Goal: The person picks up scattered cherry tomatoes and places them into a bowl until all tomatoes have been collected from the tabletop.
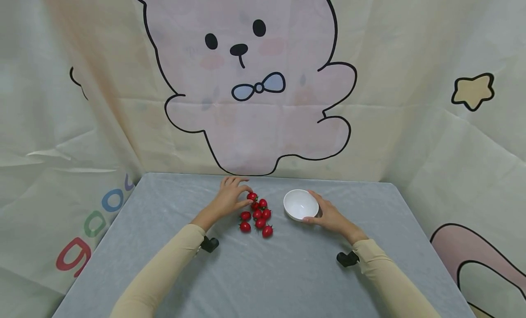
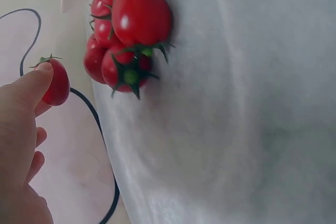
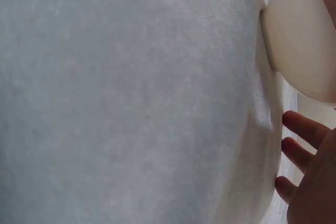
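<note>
Between its thumb and index finger my left hand [image 1: 227, 197] pinches a red cherry tomato [image 1: 252, 197]; the left wrist view shows this held tomato [image 2: 59, 83] apart from the others, green stem end up. Several more cherry tomatoes [image 1: 267, 231] lie in a loose group just right of that hand. To their right stands a small white bowl [image 1: 300, 204], its inside bare. My right hand [image 1: 331, 216] grips the bowl's right side with thumb and index finger. In the right wrist view the bowl's outer wall [image 3: 300, 35] shows, the other fingers spread near the cloth.
A grey-blue cloth covers the table [image 1: 263, 281]. Behind it hangs a curtain [image 1: 394, 126] printed with a bear, reaching round both sides. Dark wrist-worn devices sit at both cuffs, the left one [image 1: 209, 244] and the right one [image 1: 347, 259].
</note>
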Demonstrator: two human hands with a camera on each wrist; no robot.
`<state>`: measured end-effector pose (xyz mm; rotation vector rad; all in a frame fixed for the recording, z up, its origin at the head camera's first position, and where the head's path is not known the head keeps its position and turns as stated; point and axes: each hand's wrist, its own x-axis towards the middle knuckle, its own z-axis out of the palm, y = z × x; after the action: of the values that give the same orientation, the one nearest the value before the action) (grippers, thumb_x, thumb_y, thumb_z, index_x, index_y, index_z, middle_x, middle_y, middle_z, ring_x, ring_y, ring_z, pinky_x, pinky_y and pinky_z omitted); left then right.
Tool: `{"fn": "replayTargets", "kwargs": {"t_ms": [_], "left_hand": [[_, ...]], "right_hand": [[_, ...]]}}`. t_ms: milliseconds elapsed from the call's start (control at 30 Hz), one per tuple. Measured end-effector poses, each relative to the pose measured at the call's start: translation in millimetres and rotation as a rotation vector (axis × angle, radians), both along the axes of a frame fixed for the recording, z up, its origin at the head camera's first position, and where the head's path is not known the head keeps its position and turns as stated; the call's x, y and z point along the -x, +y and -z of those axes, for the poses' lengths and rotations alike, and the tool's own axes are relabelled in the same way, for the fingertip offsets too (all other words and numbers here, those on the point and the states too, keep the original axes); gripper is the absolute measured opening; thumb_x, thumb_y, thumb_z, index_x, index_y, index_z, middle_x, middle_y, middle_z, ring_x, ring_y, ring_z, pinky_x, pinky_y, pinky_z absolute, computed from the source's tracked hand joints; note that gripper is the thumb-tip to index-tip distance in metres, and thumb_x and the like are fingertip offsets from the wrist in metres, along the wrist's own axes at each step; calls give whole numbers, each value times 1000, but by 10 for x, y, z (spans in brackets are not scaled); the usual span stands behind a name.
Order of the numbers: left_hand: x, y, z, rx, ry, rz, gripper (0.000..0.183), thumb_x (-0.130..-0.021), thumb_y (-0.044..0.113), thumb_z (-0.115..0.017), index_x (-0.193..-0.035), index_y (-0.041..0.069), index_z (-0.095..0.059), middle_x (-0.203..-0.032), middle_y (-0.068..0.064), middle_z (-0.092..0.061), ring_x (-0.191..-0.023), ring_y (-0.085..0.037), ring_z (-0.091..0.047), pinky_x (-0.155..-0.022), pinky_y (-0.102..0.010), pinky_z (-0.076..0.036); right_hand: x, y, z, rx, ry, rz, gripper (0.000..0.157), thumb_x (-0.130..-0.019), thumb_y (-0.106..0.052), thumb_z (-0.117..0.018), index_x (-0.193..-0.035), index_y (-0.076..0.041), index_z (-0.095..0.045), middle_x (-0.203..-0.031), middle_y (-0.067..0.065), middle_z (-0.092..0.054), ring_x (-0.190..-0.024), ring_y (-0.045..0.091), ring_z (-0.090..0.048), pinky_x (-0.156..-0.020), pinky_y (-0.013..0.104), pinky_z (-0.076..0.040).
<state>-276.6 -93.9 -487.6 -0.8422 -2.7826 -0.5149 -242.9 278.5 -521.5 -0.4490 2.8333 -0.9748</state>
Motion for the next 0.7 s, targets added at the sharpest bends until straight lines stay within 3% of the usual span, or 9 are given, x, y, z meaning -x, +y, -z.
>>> {"fn": "replayTargets", "kwargs": {"t_ms": [700], "left_hand": [[37, 525, -146, 3, 10, 75, 30, -90, 49, -68, -111, 27, -71, -145, -3, -51, -136, -28, -41, -116, -57, -24]], "right_hand": [[-14, -9, 58, -2, -58, 40, 107, -78, -56, -77, -159, -27, -14, -156, 25, -34, -138, 45, -38, -106, 67, -34]]}}
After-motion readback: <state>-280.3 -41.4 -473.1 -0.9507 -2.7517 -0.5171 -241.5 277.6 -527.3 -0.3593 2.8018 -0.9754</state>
